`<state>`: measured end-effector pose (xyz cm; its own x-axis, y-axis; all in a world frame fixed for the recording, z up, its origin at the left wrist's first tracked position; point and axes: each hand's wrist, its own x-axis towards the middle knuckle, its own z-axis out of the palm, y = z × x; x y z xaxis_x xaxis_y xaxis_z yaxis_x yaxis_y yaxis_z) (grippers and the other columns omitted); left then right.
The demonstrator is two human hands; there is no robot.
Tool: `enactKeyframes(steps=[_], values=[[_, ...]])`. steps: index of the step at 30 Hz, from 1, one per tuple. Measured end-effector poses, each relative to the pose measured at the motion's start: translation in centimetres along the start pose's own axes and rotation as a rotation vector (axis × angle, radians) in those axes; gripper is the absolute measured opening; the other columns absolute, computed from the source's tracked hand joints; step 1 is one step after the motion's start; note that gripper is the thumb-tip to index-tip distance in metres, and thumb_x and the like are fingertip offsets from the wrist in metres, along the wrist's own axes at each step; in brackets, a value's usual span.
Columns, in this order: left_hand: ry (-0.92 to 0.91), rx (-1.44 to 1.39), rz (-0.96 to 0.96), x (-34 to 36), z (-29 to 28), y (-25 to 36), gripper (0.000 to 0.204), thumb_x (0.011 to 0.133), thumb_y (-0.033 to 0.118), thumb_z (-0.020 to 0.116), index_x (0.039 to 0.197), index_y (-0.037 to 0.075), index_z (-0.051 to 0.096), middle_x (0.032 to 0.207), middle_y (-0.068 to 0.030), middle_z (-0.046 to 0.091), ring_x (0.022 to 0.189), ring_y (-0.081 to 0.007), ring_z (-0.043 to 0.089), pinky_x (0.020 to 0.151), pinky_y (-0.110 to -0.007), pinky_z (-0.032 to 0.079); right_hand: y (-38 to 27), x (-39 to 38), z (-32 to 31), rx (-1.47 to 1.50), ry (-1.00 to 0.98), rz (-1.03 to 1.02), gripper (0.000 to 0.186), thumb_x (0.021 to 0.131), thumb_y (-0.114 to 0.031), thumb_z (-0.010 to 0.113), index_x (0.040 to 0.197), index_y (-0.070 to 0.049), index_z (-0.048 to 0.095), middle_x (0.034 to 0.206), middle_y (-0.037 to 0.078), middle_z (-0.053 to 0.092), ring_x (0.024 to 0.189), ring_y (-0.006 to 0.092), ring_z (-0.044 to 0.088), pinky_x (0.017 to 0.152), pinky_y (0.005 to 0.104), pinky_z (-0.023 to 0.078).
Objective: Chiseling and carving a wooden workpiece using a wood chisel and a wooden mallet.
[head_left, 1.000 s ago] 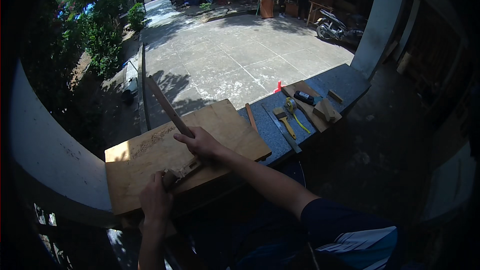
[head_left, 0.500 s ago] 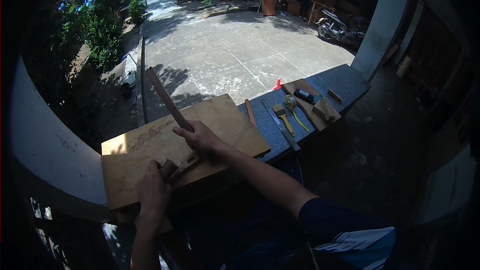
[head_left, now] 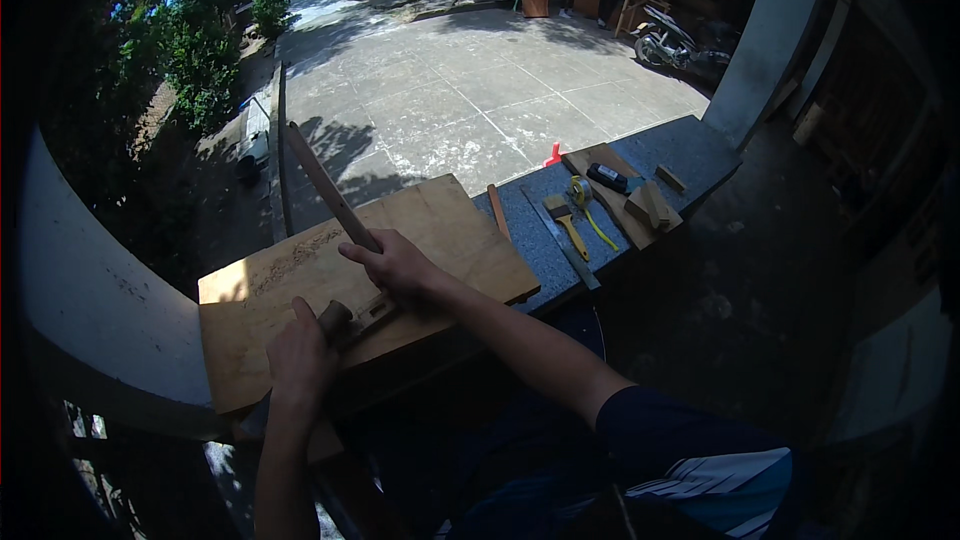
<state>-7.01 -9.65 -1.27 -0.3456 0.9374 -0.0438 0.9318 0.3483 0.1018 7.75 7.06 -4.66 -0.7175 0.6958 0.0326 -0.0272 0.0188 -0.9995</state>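
Note:
My right hand (head_left: 400, 265) is closed round the lower end of a long, narrow wooden strip (head_left: 325, 183), which slants up and away to the left. Below that hand, a wooden piece with a slot (head_left: 372, 315) lies along the near side of a plywood board (head_left: 440, 225). My left hand (head_left: 298, 350) grips a tool with a thick brown handle (head_left: 335, 317), its rounded end poking out beside the slotted piece. A grey, blade-like part (head_left: 257, 418) shows below the left wrist; the exact kind of tool is hard to make out.
Wood shavings (head_left: 290, 265) lie on the board. To the right, a speckled ledge (head_left: 655, 145) carries a paintbrush (head_left: 568, 228), a yellow tape measure (head_left: 580, 192), a metal ruler (head_left: 575, 255), a dark bottle-like object (head_left: 607, 177) and wood blocks (head_left: 648, 205). A pillar (head_left: 765, 40) rises beyond.
My left hand has turned slightly, and a grey blade-like part now shows below its wrist. My right hand still holds the strip in nearly the same place. The view has shifted a little.

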Motion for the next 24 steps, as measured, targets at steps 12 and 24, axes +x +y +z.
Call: enactKeyframes(steps=[12, 24], values=[[0.203, 0.056, 0.0, -0.6, 1.9, 0.3, 0.044, 0.087, 0.011, 0.067, 0.122, -0.006, 0.046, 0.087, -0.0237, 0.071, 0.082, -0.041, 0.072, 0.072, -0.051, 0.057, 0.3, 0.4, 0.2, -0.004, -0.004, -0.041, 0.046, 0.099, -0.05, 0.067, 0.087, -0.008, 0.053, 0.06, -0.002, 0.051, 0.05, 0.0079, 0.05, 0.045, 0.0274, 0.043], [0.196, -0.583, -0.191, -5.6, 0.3, -1.7, 0.042, 0.091, 0.017, 0.073, 0.123, 0.004, 0.049, 0.104, -0.0277, 0.071, 0.102, -0.0466, 0.069, 0.081, -0.051, 0.054, 0.8, 0.3, 1.2, -0.026, -0.006, -0.036, 0.049, 0.096, -0.053, 0.069, 0.091, -0.005, 0.057, 0.064, 0.0, 0.053, 0.054, 0.0102, 0.053, 0.051, 0.0294, 0.046]])
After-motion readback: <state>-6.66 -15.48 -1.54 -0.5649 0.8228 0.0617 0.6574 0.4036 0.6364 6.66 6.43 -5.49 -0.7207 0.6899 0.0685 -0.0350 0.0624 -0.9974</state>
